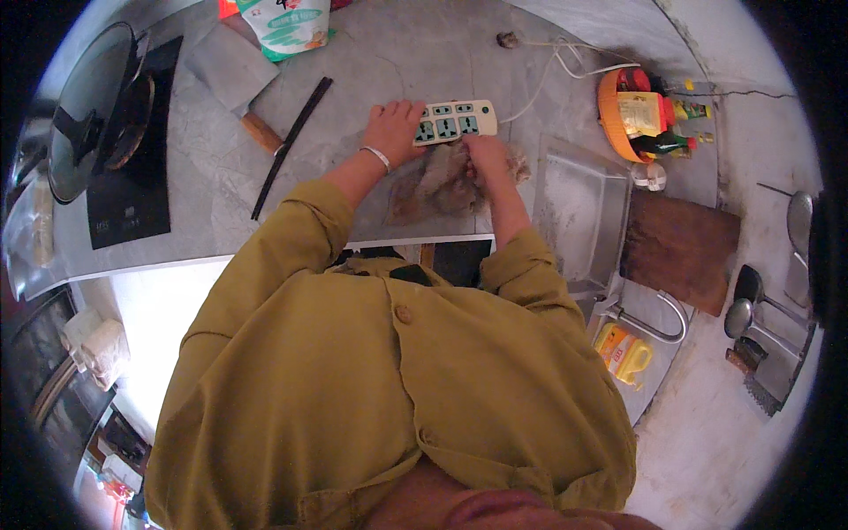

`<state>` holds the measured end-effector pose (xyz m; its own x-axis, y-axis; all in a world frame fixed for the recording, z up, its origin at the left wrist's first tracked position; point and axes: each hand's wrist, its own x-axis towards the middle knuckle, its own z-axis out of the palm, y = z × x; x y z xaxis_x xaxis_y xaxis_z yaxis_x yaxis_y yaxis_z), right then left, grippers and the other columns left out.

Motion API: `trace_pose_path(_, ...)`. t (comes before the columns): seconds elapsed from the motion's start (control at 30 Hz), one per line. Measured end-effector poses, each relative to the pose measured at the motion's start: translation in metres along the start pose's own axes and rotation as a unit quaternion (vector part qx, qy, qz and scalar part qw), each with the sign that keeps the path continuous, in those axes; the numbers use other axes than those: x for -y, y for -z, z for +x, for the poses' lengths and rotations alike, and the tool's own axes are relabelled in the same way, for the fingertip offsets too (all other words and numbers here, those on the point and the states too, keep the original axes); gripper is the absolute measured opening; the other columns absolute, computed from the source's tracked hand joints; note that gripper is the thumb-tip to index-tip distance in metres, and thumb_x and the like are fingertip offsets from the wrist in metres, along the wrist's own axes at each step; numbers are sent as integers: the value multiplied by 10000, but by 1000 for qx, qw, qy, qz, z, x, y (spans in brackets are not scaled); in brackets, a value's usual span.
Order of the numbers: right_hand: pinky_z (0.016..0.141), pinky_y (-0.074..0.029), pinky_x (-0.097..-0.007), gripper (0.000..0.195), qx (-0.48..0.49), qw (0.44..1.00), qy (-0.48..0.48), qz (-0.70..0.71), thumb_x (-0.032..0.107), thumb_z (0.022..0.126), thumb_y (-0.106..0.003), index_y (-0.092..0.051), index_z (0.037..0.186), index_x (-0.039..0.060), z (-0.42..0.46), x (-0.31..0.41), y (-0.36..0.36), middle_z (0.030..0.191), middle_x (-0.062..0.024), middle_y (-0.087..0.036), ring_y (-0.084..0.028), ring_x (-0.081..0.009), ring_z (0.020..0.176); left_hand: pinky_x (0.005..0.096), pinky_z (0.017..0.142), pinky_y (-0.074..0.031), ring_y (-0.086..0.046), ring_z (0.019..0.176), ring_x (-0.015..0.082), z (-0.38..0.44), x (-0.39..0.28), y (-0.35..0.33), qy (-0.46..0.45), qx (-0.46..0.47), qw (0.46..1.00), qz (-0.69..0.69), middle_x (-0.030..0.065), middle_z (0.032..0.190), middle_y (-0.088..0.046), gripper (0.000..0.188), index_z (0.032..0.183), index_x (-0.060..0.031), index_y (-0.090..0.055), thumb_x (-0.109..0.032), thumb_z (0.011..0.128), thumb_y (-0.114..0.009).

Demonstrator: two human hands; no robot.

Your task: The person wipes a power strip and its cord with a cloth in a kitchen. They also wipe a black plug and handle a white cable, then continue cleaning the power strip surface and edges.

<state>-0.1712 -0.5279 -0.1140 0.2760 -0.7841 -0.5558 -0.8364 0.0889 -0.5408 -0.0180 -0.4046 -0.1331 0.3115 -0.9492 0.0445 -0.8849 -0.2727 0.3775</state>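
A white power strip (pixel 457 122) with dark green sockets lies across the far side of a soiled cloth (pixel 450 173) on the grey countertop (pixel 358 73). My left hand (pixel 396 132), with a white band at the wrist, grips the strip's left end. At its near right edge is my right hand (pixel 485 158), fingers curled against the strip and beside the cloth; whether they pinch the cloth or the strip is unclear. A white cord runs from the strip's right end to the back right.
On the left lie a cleaver (pixel 232 69), black chopsticks (pixel 291 149) and an induction cooktop (pixel 136 152) with a glass lid. To the right are a sink (pixel 576 205), an orange basket (pixel 613 119) of bottles, a wooden cutting board (pixel 682 248) and a faucet (pixel 669 324). A plastic bag (pixel 288 26) stands behind.
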Motion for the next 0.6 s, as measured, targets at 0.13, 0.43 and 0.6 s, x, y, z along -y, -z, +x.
trace_pose_path(0.13, 635, -480, -420, 412, -70, 995, 65, -36, 345, 796, -437, -651, 780, -7, 20, -13, 16, 675, -193, -628, -628, -319, 616, 421, 885, -357, -472, 1095, 254, 0, -2, 2, 1, 11, 1000, 10, 89, 1164, -502, 804, 1279, -110, -379, -413, 624, -731)
trace_pose_path(0.43, 484, -466, -357, 331, -68, 993, 87, -41, 280, 776, -497, -605, 754, -32, 28, -19, 4, 581, -130, -565, -558, -237, 477, 422, 890, -351, -460, 1107, 252, 0, -1, 1, 0, 3, 1000, -1, 90, 1161, -500, 814, 1281, -103, -373, -385, 616, -748)
trace_pose_path(0.6, 479, -472, -339, 323, -40, 994, 64, -81, 279, 766, -507, -599, 741, -29, 12, -2, 14, 564, -119, -560, -552, -215, 448, 426, 908, -344, -453, 1122, 260, 1, -2, 0, 8, 11, 1000, -10, 95, 1176, -491, 805, 1283, -106, -370, -377, 624, -744)
